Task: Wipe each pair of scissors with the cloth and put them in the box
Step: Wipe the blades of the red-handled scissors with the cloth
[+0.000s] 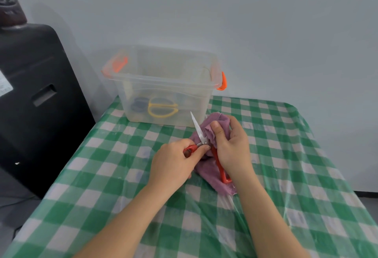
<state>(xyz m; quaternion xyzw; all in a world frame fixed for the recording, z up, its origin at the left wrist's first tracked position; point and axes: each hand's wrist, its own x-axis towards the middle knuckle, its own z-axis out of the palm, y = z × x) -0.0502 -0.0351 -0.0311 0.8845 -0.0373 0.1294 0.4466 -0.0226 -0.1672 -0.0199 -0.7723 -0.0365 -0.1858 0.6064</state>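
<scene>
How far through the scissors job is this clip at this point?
Done: yellow scissors and a darker pair lie in the box. In hand: left hand holds red scissors open; right hand wipes with the cloth. Left: boxing this pair. No others visible.

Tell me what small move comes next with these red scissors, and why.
Probably draw the cloth along the bare blade. The red scissors are spread open, the left hand grips one handle, and the right hand pinches cloth around the other blade.
</scene>
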